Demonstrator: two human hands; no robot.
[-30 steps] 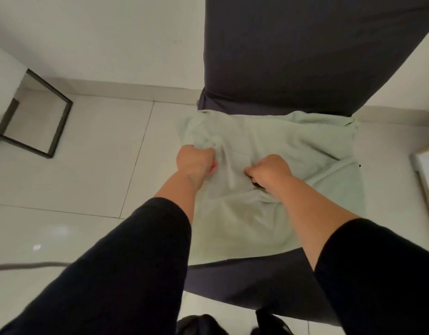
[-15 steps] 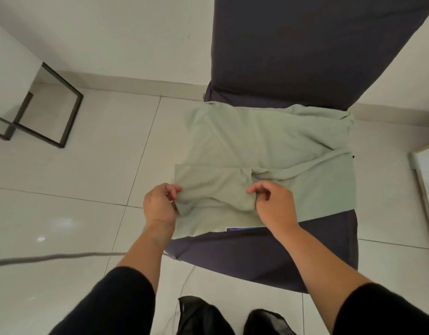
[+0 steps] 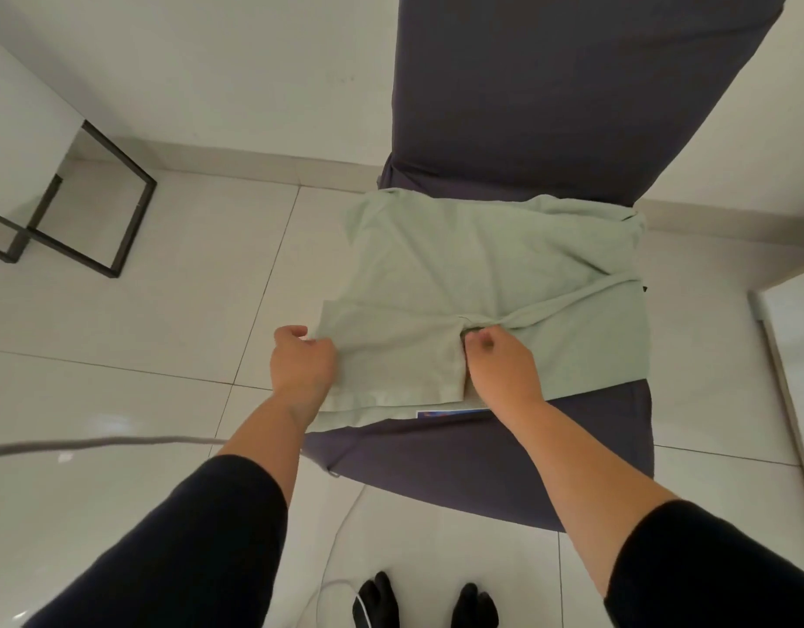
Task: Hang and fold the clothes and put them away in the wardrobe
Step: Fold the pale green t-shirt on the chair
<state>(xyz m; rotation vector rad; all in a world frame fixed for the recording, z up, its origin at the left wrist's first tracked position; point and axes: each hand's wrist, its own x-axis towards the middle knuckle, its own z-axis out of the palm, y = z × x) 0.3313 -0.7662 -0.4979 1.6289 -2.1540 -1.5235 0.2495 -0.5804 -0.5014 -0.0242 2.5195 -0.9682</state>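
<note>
A pale green garment (image 3: 491, 283) lies spread over the seat of a chair with a dark purple cover (image 3: 572, 88). A folded flap of it lies at the near left. My left hand (image 3: 300, 360) pinches the flap's left edge, which overhangs the seat. My right hand (image 3: 500, 364) pinches the cloth at the flap's right corner, where a diagonal crease runs off to the right. A small blue and white label (image 3: 450, 412) peeks out under the garment's near hem.
A black metal frame (image 3: 115, 210) stands on the white tiled floor at the left. A grey cable (image 3: 96, 444) runs across the floor from the left. A pale panel edge (image 3: 780, 355) lies at the right. My feet in black socks (image 3: 377, 600) stand below.
Both hands drew a portion of the green garment toward me and laid it as a flat flap. They now sit farther apart at its two sides.
</note>
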